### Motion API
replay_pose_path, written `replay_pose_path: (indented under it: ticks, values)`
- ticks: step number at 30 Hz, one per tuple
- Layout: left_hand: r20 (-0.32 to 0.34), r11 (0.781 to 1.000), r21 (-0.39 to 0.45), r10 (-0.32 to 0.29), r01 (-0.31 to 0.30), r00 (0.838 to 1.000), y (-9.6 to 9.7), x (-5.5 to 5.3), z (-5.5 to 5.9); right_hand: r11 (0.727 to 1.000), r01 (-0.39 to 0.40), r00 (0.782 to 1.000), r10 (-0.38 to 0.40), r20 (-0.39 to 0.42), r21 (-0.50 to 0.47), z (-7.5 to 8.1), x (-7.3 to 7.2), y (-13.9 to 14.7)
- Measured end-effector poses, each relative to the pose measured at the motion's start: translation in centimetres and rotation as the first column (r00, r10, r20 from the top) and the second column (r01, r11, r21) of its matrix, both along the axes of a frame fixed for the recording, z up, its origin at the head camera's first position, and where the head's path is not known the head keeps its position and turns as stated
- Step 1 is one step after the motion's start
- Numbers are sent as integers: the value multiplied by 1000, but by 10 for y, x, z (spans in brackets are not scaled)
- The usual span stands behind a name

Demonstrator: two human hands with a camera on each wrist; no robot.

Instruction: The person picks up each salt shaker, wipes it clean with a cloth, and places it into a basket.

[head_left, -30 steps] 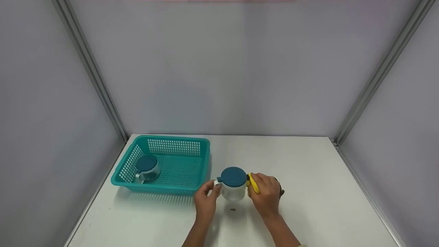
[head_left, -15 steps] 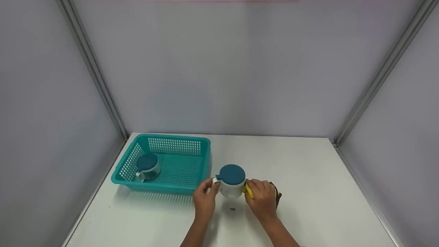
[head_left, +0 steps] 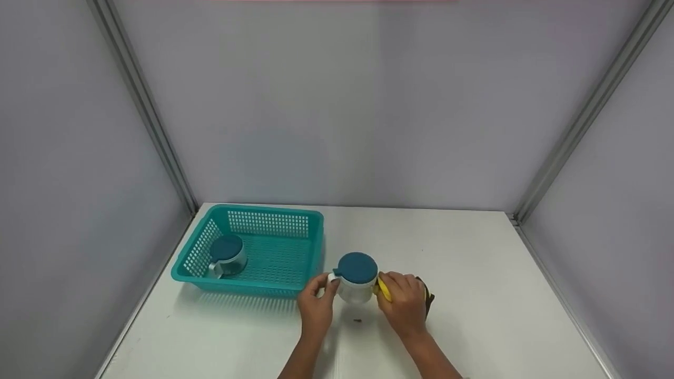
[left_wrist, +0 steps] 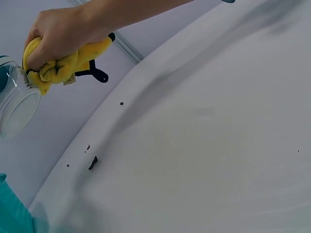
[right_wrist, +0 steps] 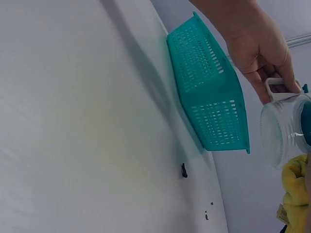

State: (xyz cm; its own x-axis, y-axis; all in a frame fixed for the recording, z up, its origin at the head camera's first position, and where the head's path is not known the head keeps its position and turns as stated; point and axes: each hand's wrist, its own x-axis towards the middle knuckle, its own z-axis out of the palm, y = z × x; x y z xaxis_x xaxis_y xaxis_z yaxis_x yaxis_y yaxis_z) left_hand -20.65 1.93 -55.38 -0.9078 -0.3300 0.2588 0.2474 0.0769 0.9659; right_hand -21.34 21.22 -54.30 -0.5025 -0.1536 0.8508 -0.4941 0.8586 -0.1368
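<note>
A clear jar with a round blue lid is held up over the white table, lid on top. My left hand pinches its white handle between thumb and fingers, plain in the right wrist view. On the jar's other side, my right hand grips a bunched yellow cloth with black parts and a small tag. The cloth sits against the jar's wall, and part of it is hidden under the fingers.
A teal plastic basket stands at the left of the table. In its left end is a second blue-lidded jar. Small dark bits lie on the tabletop, the largest a dark scrap below the held jar.
My right hand and the cloth have come slightly lower and closer to me along the jar's side. The jar has shifted a little away from me. My left hand keeps its hold.
</note>
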Motion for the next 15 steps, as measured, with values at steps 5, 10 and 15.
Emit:
replay_pose_path:
  ticks: [5,10,15]
  values:
    - [-14,1000,21,4,-4,1000,1,0,0,1000,-9,1000,9,-14,-11,6,0,-2]
    - [-34,999,53,5,-3,999,-2,1,3,1000,-4,1000,4,-1,20,-1,2,-4]
    - [-35,999,51,14,-13,999,-4,1,3,997,16,999,-18,32,74,-14,3,-6]
